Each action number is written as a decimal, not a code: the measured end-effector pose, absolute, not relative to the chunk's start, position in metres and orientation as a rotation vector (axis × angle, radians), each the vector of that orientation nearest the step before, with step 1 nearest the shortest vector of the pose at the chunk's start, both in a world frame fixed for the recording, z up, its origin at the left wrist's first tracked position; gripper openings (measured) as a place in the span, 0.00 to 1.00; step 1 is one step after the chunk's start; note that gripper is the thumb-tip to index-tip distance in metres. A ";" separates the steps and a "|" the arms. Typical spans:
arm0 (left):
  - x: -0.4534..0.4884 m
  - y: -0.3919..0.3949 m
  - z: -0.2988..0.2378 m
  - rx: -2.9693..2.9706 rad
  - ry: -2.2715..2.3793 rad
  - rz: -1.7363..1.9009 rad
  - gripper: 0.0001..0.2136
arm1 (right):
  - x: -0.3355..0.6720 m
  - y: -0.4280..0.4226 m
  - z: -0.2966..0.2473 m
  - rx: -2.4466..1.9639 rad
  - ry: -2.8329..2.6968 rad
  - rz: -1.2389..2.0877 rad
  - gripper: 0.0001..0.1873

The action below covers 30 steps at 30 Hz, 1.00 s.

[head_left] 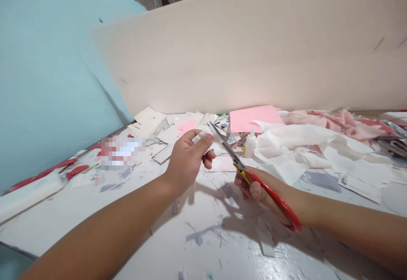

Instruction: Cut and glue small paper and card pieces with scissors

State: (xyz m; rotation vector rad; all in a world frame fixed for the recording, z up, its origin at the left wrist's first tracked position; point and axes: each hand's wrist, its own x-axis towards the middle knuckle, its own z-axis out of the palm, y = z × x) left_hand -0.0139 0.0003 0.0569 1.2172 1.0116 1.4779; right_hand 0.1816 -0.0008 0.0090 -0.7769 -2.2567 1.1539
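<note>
My left hand (190,155) pinches a small white piece of paper or cloth (199,137) between thumb and fingers, above the middle of the table. In my right hand (254,189) is a pair of scissors (234,158) with red handles and a yellow part near the pivot. Its blades point up and to the left, their tips beside the white piece at my left fingertips. Whether the blades touch the piece I cannot tell. Just beyond my right hand stands a small white glue bottle (250,144) with a yellow label.
A pink sheet (254,119) leans near the back panel (238,59). Crumpled white material (295,148) and pink cloth (333,124) lie at the right. Cardboard scraps (149,121) are piled at the back left. A white roll (32,194) lies at the left edge; offcuts litter the white table (171,246).
</note>
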 end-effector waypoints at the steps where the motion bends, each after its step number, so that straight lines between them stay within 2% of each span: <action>1: -0.014 0.000 0.057 1.225 1.016 1.458 0.11 | 0.181 -0.001 0.009 -0.774 -2.255 1.156 0.26; 10: -0.012 -0.001 0.053 1.281 1.052 1.335 0.12 | 0.177 -0.002 0.015 -0.781 -2.236 1.156 0.27; 21: -0.011 -0.006 0.053 1.324 1.069 1.287 0.11 | 0.175 -0.004 0.011 -0.926 -2.088 1.321 0.26; 30: -0.012 -0.005 0.052 1.377 1.062 1.291 0.10 | 0.172 -0.003 0.017 -0.985 -2.195 1.118 0.26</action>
